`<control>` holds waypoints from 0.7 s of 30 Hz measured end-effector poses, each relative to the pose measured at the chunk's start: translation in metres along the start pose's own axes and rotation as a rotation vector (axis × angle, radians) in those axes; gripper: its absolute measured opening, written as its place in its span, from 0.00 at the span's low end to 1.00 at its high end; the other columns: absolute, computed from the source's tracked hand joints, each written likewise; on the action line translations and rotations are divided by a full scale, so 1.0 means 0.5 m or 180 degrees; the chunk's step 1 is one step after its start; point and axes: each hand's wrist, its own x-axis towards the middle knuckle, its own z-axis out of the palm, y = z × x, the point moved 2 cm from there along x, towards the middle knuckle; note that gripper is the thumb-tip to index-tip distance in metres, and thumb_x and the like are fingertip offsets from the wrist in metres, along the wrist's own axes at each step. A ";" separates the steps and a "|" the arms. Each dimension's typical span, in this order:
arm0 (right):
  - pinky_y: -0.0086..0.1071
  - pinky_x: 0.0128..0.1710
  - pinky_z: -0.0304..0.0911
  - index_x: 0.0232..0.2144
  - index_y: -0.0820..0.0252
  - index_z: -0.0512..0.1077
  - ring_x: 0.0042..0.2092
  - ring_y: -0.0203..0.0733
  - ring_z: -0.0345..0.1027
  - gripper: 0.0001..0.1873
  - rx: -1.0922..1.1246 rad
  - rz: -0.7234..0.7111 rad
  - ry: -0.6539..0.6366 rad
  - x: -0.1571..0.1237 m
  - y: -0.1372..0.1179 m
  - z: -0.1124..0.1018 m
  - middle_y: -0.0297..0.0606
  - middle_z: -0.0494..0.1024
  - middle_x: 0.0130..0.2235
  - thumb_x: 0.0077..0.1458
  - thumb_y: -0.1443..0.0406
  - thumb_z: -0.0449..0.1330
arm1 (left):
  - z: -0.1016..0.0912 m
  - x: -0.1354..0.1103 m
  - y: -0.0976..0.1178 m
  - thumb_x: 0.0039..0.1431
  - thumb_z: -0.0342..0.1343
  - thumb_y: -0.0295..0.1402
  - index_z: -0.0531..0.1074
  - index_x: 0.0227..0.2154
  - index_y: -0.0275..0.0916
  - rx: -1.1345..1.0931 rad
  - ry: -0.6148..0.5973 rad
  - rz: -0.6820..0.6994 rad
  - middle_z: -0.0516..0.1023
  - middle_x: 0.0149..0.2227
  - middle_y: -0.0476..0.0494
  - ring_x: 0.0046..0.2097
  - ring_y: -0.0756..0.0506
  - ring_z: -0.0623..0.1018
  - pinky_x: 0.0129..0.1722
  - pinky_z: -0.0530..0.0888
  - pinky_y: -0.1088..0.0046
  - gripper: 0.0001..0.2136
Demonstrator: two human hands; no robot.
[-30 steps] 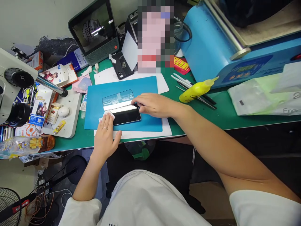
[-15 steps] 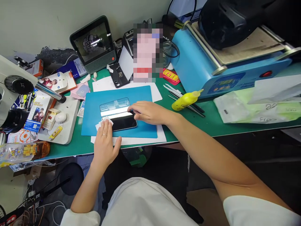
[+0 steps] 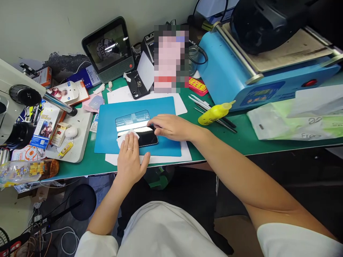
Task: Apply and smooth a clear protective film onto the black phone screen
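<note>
A smartphone (image 3: 147, 137) lies face up on a blue mat (image 3: 105, 123), its dark glass reflecting bright bands. My left hand (image 3: 130, 160), a ring on one finger, presses a folded white wipe (image 3: 121, 139) against the lower part of the screen. Its fingers are straight and close together over the wipe, with the thumb held out to the side. At the phone's right edge is my right hand (image 3: 173, 127), with bent fingers and thumb holding the phone against the mat. Part of the phone is hidden beneath both hands.
A yellow squeeze bottle (image 3: 215, 113) lies over several pens and tweezers on the right. Behind it stands a blue machine (image 3: 241, 76). A black phone case (image 3: 137, 84) and a display device (image 3: 108, 50) are at the back. Microscope (image 3: 25, 95), boxes and a drink bottle (image 3: 29, 171) crowd the left.
My left hand has slid the wipe rightward across the phone's screen. My right hand stays at the phone's right edge. The whole view has shifted slightly.
</note>
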 end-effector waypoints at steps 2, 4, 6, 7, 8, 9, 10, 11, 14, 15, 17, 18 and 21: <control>0.48 0.47 0.64 0.54 0.62 0.79 0.44 0.58 0.72 0.58 0.0020 -0.0031 0.0010 0.000 0.002 0.001 0.48 0.80 0.39 0.63 0.23 0.33 | 0.007 0.024 0.000 0.80 0.49 0.43 0.54 0.79 0.30 -0.0019 -0.0057 0.0000 0.60 0.79 0.22 0.81 0.28 0.60 0.78 0.64 0.40 0.34; 0.48 0.47 0.64 0.54 0.61 0.79 0.44 0.57 0.72 0.57 0.0045 -0.0068 0.0036 0.000 0.004 0.002 0.48 0.81 0.39 0.64 0.24 0.34 | 0.011 0.034 0.003 0.80 0.48 0.44 0.54 0.79 0.29 0.0005 -0.0058 -0.0003 0.59 0.80 0.22 0.81 0.28 0.59 0.78 0.63 0.40 0.34; 0.47 0.47 0.65 0.53 0.60 0.79 0.44 0.56 0.73 0.56 0.0059 -0.0101 0.0066 0.000 0.007 0.002 0.47 0.81 0.39 0.65 0.24 0.34 | 0.011 0.026 0.010 0.80 0.48 0.43 0.53 0.79 0.28 0.0035 -0.0033 0.0017 0.58 0.80 0.21 0.82 0.27 0.58 0.78 0.64 0.41 0.34; 0.47 0.47 0.65 0.53 0.60 0.80 0.44 0.56 0.73 0.55 0.0052 -0.0119 0.0083 0.000 0.008 0.003 0.47 0.81 0.39 0.66 0.25 0.34 | 0.010 0.016 0.013 0.80 0.47 0.43 0.52 0.80 0.28 0.0045 -0.0033 0.0034 0.58 0.80 0.21 0.82 0.27 0.58 0.77 0.65 0.41 0.34; 0.46 0.47 0.64 0.53 0.60 0.80 0.44 0.56 0.73 0.55 0.0036 -0.0132 0.0099 0.001 0.009 0.003 0.47 0.82 0.40 0.66 0.25 0.34 | 0.008 0.006 0.017 0.80 0.47 0.42 0.51 0.80 0.28 0.0052 -0.0042 0.0059 0.57 0.80 0.21 0.82 0.28 0.57 0.77 0.65 0.42 0.34; 0.46 0.47 0.64 0.52 0.60 0.80 0.44 0.56 0.73 0.55 0.0015 -0.0140 0.0116 0.002 0.010 0.004 0.48 0.82 0.40 0.66 0.25 0.34 | 0.007 -0.004 0.019 0.81 0.47 0.42 0.50 0.81 0.28 0.0059 -0.0053 0.0083 0.57 0.81 0.22 0.82 0.28 0.57 0.77 0.66 0.42 0.35; 0.47 0.47 0.64 0.52 0.60 0.80 0.44 0.56 0.73 0.56 -0.0009 -0.0147 0.0131 0.002 0.010 0.004 0.49 0.82 0.40 0.65 0.24 0.33 | 0.005 -0.011 0.021 0.81 0.47 0.41 0.48 0.81 0.29 0.0068 -0.0067 0.0103 0.57 0.81 0.22 0.82 0.29 0.57 0.77 0.66 0.43 0.35; 0.47 0.47 0.64 0.51 0.61 0.80 0.44 0.57 0.74 0.57 -0.0029 -0.0151 0.0146 0.003 0.011 0.005 0.50 0.83 0.41 0.64 0.24 0.33 | 0.004 -0.015 0.023 0.81 0.47 0.41 0.48 0.81 0.29 0.0080 -0.0084 0.0120 0.57 0.81 0.23 0.82 0.29 0.57 0.78 0.65 0.43 0.35; 0.47 0.47 0.64 0.51 0.61 0.80 0.45 0.57 0.74 0.59 -0.0050 -0.0152 0.0160 0.003 0.011 0.006 0.51 0.83 0.42 0.62 0.23 0.31 | 0.009 -0.002 0.028 0.81 0.47 0.43 0.48 0.81 0.29 0.0111 -0.0132 0.0137 0.57 0.81 0.23 0.82 0.29 0.58 0.78 0.65 0.44 0.35; 0.47 0.47 0.64 0.51 0.61 0.80 0.45 0.57 0.74 0.60 -0.0051 -0.0147 0.0151 0.003 0.010 0.007 0.51 0.83 0.42 0.62 0.23 0.30 | 0.014 0.008 0.030 0.81 0.47 0.43 0.49 0.81 0.29 0.0115 -0.0144 0.0130 0.57 0.80 0.22 0.82 0.29 0.58 0.78 0.65 0.44 0.35; 0.47 0.46 0.64 0.52 0.63 0.80 0.45 0.58 0.74 0.61 -0.0052 -0.0112 0.0122 0.003 0.010 0.006 0.52 0.83 0.41 0.61 0.22 0.30 | 0.024 0.027 0.040 0.80 0.46 0.45 0.49 0.81 0.27 0.0108 -0.0137 0.0110 0.58 0.80 0.21 0.82 0.28 0.58 0.78 0.64 0.42 0.36; 0.47 0.47 0.64 0.52 0.64 0.80 0.45 0.58 0.74 0.62 -0.0052 -0.0092 0.0108 0.003 0.009 0.005 0.52 0.83 0.41 0.61 0.22 0.30 | 0.028 0.033 0.046 0.80 0.46 0.46 0.49 0.80 0.26 0.0104 -0.0121 0.0103 0.58 0.80 0.20 0.82 0.27 0.58 0.78 0.64 0.41 0.36; 0.48 0.47 0.65 0.52 0.65 0.80 0.45 0.59 0.74 0.64 -0.0028 -0.0078 0.0120 0.002 0.008 0.003 0.53 0.83 0.41 0.60 0.22 0.29 | 0.035 0.029 0.064 0.81 0.45 0.46 0.51 0.79 0.24 0.0092 -0.0068 0.0140 0.58 0.80 0.18 0.82 0.26 0.58 0.78 0.63 0.40 0.36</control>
